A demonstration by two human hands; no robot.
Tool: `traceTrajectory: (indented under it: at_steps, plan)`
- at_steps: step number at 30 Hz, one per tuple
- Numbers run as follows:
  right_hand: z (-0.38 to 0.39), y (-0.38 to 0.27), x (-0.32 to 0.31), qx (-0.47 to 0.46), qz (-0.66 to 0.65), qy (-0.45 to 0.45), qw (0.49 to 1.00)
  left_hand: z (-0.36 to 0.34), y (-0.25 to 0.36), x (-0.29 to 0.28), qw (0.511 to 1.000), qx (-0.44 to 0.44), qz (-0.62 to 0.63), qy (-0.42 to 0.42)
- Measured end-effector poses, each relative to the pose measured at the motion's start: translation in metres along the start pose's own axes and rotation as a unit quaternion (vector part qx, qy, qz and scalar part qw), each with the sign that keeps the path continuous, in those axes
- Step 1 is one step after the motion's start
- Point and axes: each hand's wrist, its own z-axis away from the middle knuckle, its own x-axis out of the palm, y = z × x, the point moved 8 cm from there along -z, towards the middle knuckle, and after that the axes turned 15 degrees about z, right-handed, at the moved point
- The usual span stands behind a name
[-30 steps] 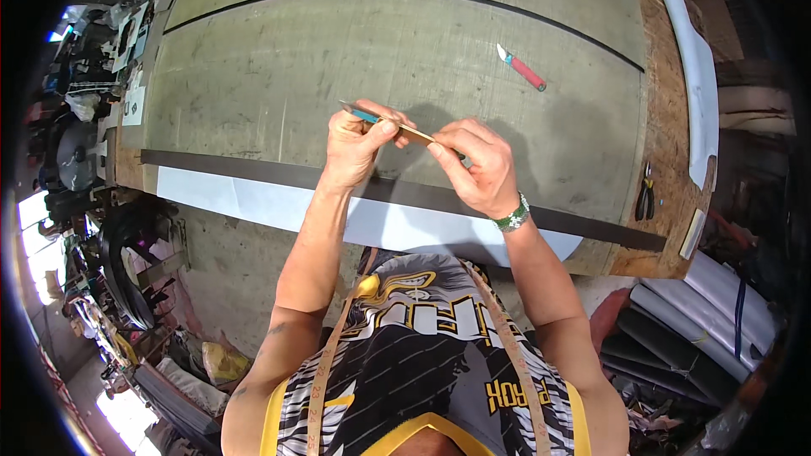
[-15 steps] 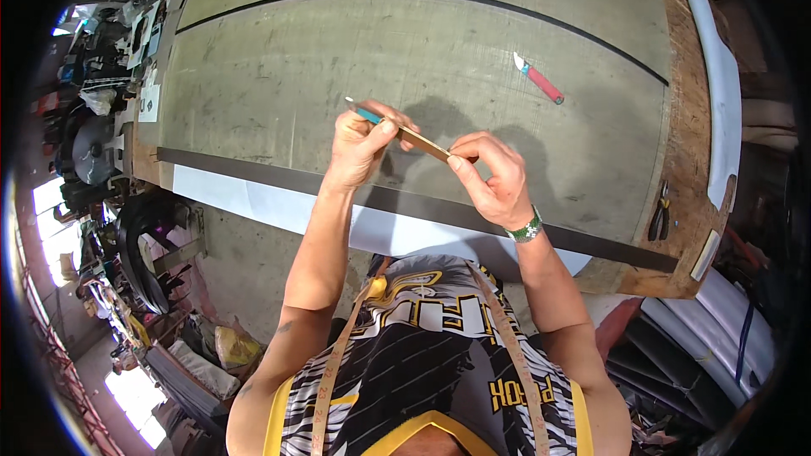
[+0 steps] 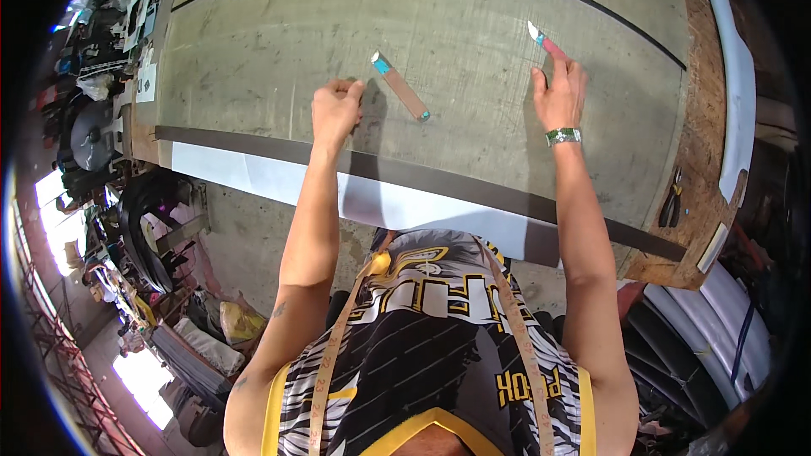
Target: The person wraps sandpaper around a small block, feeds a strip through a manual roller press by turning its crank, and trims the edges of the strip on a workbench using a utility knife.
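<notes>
1. Evidently the left hand (image 3: 338, 110) hangs over the table with its fingers curled inward; from where I stand I can't tell whether the tips meet the thumb.
2. Just beside it, to its right, a slim knife with a flat brown handle, blue-green ends and a pale tip (image 3: 400, 91) lies slantwise on the worn grey-green tabletop (image 3: 253, 67), tip pointing away from the person.
3. Well apart from that, the right hand (image 3: 559, 97) reaches farther out, thumb spread away from the fingers, fingertips over the handle of a red-handled knife with a blue collar and whitish blade (image 3: 541, 35).
4. A green-and-white beaded bracelet (image 3: 563, 136) circles the right wrist.
5. Along the table's near side runs a long dark flat strip (image 3: 253, 150), a white sheet (image 3: 245, 174) showing past it.
6. Black-and-yellow pliers (image 3: 671, 207) rest near the right edge, below a long pale roll (image 3: 740, 93).
</notes>
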Motion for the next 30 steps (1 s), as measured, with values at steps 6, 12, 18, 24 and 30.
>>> traceTrajectory:
  at_steps: [6, 12, 18, 24, 30]
  plan:
    - [-0.003, 0.021, 0.023, -0.002, -0.017, 0.001, 1.000, 0.049, -0.029, 0.003, 0.977, 0.127, -0.167, 0.034]
    - [-0.015, 0.032, 0.018, 0.050, 0.054, 0.023, 0.997, 0.070, -0.009, 0.047, 0.910, 0.296, -0.270, 0.105]
    - [-0.027, 0.063, 0.028, 0.029, 0.101, 0.029, 0.994, 0.059, -0.012, 0.046, 0.957, 0.222, -0.176, 0.062]
    - [-0.049, 0.047, 0.017, -0.063, 0.107, -0.038, 0.992, 0.054, 0.003, 0.065, 0.921, 0.261, -0.251, 0.141]
    - [0.016, 0.055, 0.008, 0.049, -0.251, -0.184, 0.949, 0.041, 0.007, 0.049, 0.933, 0.276, -0.223, 0.053]
